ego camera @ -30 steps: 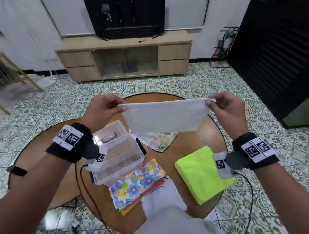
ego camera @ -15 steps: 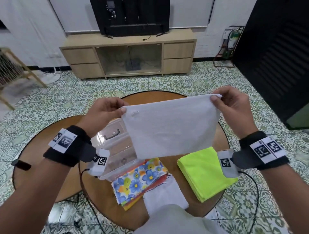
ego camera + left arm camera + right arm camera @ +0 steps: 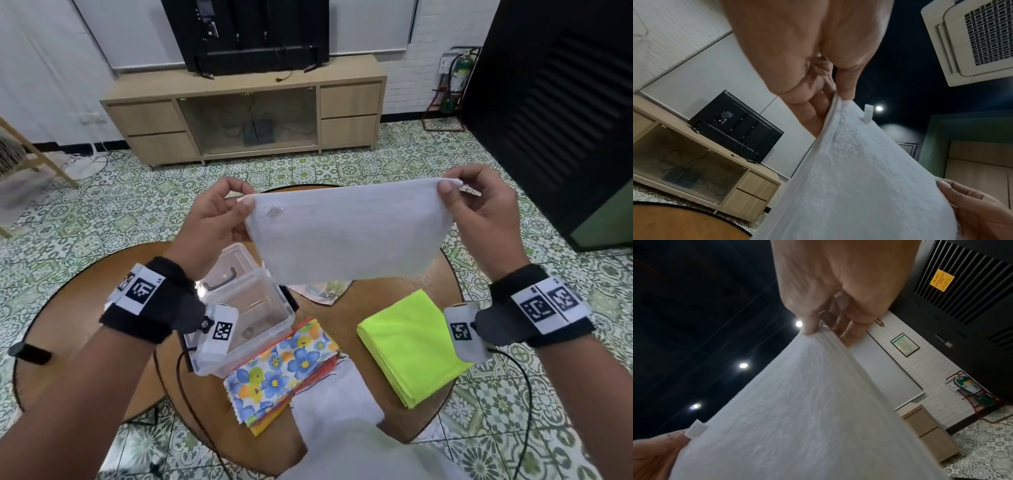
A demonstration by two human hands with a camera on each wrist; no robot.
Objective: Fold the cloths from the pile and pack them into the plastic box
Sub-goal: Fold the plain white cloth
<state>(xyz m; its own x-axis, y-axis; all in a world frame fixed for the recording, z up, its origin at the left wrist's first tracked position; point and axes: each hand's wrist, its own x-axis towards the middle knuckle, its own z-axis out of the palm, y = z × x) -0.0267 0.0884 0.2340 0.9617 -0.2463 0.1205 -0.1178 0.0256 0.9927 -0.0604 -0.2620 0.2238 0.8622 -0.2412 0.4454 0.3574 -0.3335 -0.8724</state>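
Observation:
I hold a white terry cloth (image 3: 346,233) stretched in the air above the round wooden table (image 3: 383,301). My left hand (image 3: 236,209) pinches its upper left corner and my right hand (image 3: 455,192) pinches its upper right corner. The wrist views show the same cloth (image 3: 859,178) (image 3: 797,410) held between thumb and fingers. Below it sits the clear plastic box (image 3: 253,322), lid open. A flowered cloth (image 3: 277,370) tops the pile beside the box. A folded neon-yellow cloth (image 3: 411,339) lies at the right. Another white cloth (image 3: 335,394) lies at the near edge.
A patterned cloth (image 3: 325,291) peeks out behind the held one. A black cable (image 3: 178,383) runs off the table's left front. A second round table (image 3: 85,308) adjoins on the left. A TV cabinet (image 3: 246,113) stands on the far tiled floor.
Both hands rose with the white cloth, which unfolded to hang longer. The hanging lower edge now reaches over the box's back rim.

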